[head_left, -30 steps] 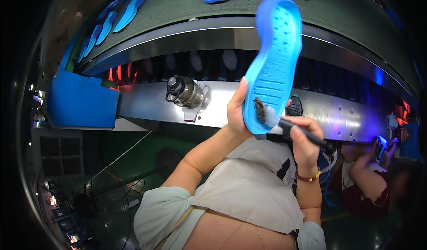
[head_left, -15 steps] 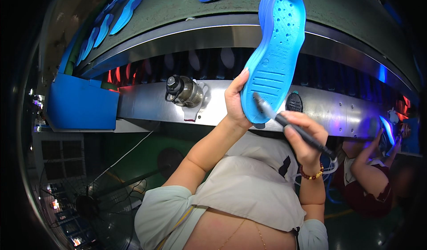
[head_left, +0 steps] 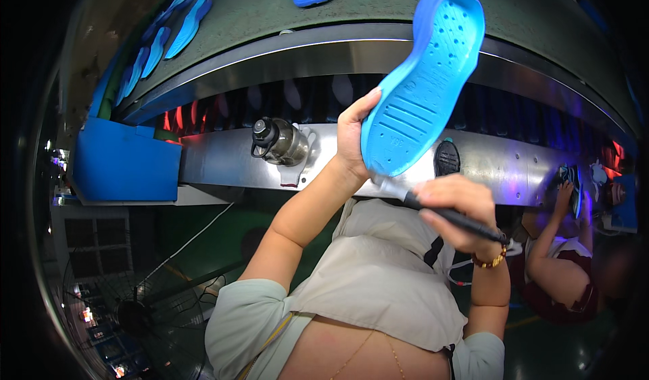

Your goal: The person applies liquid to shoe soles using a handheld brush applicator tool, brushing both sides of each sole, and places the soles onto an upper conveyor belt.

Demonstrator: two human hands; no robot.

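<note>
Blue shoe sole [head_left: 422,96], held up over the steel bench [head_left: 226,160], cld twist or slip if the brush [head_left: 409,198] pushes hard, since L hand [head_left: 351,136] seems to hold just one side nr heel; brush tip might also catch L wrist. L grip: closed on sole edge, fingers mostly hidden. R hand [head_left: 463,207] grip: wrapped round brush handle; tip nr heel, contact unclear.

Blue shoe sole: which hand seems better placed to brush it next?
Probably the right hand: it holds the brush, whose tip is near the lower end of the sole. The left hand seems less suited, being occupied gripping the sole's edge.
</note>
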